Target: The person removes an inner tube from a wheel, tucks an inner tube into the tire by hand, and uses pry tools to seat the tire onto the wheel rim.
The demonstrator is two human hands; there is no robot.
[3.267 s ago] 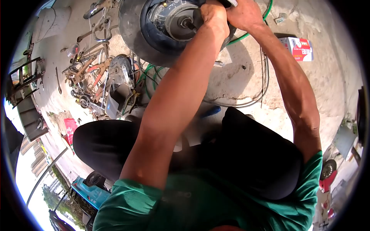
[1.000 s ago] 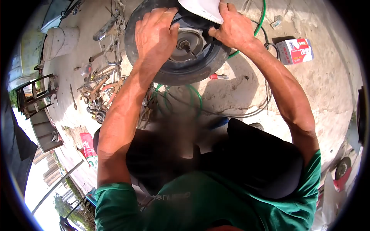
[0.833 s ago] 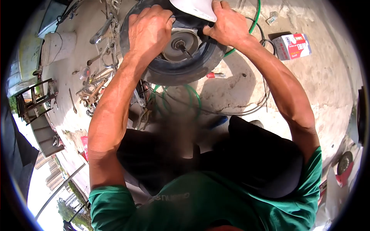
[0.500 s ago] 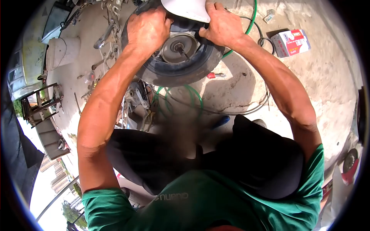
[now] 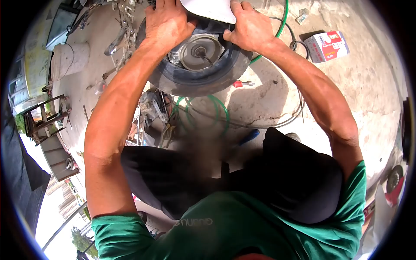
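The black rubber tyre (image 5: 201,86) sits at the top of the head view, around the round grey metal hub (image 5: 189,57). Left hand (image 5: 168,21): over the tyre, thumb apart from fingers; grip cannot be determined. Right hand (image 5: 253,28): beside the curved white panel (image 5: 210,8), thumb bent inward; grip unclear. With the projecting steel shaft (image 5: 206,59) exposed, wheel work appears underway, not complete.

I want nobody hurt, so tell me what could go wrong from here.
The left hand and right hand are at the wheel, so they might get pinched if it turns. The white panel beside the right hand could get scratched or knocked. The red-handled tool lies near the wheel and might be bumped.
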